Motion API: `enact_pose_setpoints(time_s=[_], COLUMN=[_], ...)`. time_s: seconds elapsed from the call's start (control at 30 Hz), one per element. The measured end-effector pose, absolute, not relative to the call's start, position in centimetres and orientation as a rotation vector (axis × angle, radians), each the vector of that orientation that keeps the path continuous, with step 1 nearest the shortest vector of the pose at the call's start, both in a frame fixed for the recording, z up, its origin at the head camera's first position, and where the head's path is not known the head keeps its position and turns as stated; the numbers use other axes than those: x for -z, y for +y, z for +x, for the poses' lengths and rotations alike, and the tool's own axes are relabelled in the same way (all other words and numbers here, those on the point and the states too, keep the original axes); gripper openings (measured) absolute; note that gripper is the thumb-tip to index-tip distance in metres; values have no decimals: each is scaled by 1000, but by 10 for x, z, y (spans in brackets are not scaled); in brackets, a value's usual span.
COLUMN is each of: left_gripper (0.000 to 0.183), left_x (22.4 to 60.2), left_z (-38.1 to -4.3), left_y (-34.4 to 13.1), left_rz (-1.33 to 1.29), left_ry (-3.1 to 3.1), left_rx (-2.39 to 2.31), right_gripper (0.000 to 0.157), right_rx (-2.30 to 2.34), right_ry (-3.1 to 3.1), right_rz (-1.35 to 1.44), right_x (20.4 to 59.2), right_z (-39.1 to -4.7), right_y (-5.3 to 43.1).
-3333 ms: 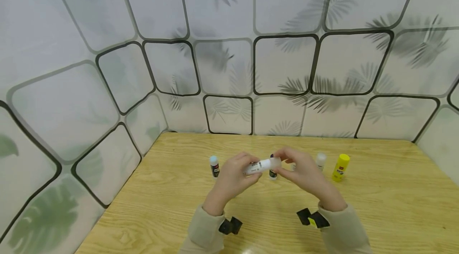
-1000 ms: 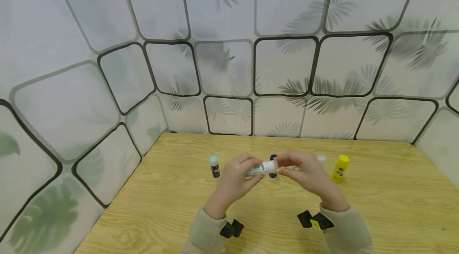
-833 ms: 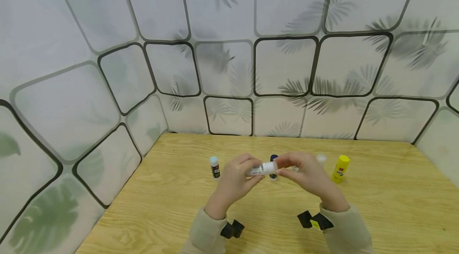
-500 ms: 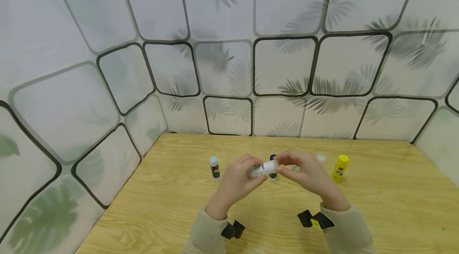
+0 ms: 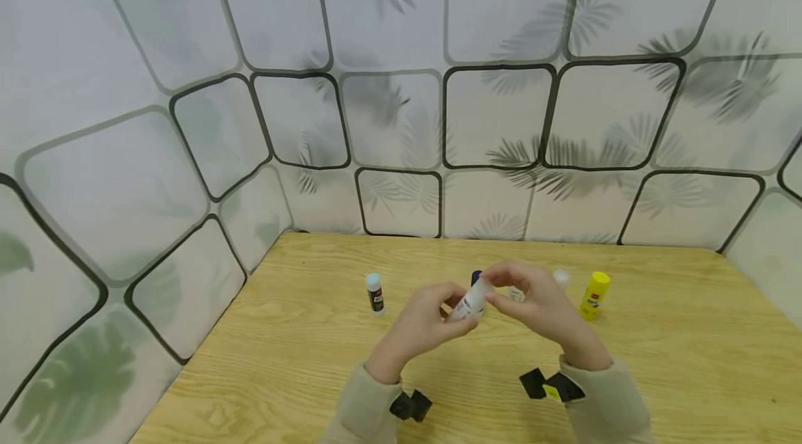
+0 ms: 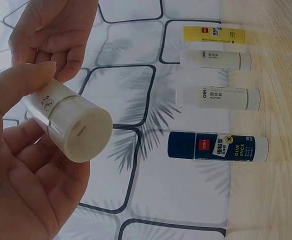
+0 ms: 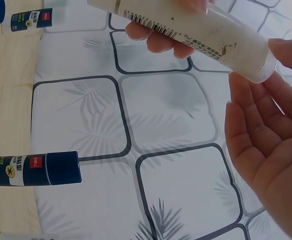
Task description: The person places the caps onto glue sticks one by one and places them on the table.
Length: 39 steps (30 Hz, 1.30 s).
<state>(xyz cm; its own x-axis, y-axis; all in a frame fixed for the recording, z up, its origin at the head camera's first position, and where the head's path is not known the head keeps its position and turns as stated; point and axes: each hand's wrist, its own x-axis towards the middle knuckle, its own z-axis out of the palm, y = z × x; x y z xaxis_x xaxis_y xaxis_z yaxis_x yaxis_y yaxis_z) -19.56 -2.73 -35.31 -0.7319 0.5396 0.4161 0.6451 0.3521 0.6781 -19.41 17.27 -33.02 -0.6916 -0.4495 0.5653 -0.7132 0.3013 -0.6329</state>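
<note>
My left hand [image 5: 429, 322] grips a white glue stick [image 5: 468, 303] above the table, thumb on one side and fingers on the other. The stick is tilted, its upper end toward my right hand [image 5: 532, 298]. In the right wrist view, the right thumb and fingers pinch the ridged end of this glue stick [image 7: 201, 35], beside its printed barcode. In the left wrist view, a smooth, round, pale end of the glue stick [image 6: 88, 132] faces the camera. The left hand's fingers [image 6: 61, 185] lie behind it.
Upright glue sticks stand in a row on the wooden table [image 5: 282, 360]: light-blue-capped [image 5: 376, 293], dark blue [image 6: 246, 147], two white, one nearer [image 6: 221, 97] and one farther [image 6: 223, 60], and yellow [image 5: 595, 294]. A leaf-patterned curtain [image 5: 401, 117] stands behind.
The held glue stick has swung from nearly level to a steeper tilt. My left hand has moved slightly down and right; the right hand stays at the stick's end, almost in place.
</note>
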Motion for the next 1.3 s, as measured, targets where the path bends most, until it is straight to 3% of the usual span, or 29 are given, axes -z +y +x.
enact_pose_setpoints(time_s=[0.67, 1.3], left_gripper=[19, 20], left_x=[358, 362], left_z=[-196, -204], left_y=[-26, -31], left_rz=[-1092, -798], left_ry=[-2514, -2512], left_rx=[1560, 1451], right_gripper=[20, 21], right_rx=[-1386, -1078], right_ry=[-2263, -2397], right_rz=[1160, 913], right_x=[327, 342], right_z=[-194, -189], right_y=[171, 199])
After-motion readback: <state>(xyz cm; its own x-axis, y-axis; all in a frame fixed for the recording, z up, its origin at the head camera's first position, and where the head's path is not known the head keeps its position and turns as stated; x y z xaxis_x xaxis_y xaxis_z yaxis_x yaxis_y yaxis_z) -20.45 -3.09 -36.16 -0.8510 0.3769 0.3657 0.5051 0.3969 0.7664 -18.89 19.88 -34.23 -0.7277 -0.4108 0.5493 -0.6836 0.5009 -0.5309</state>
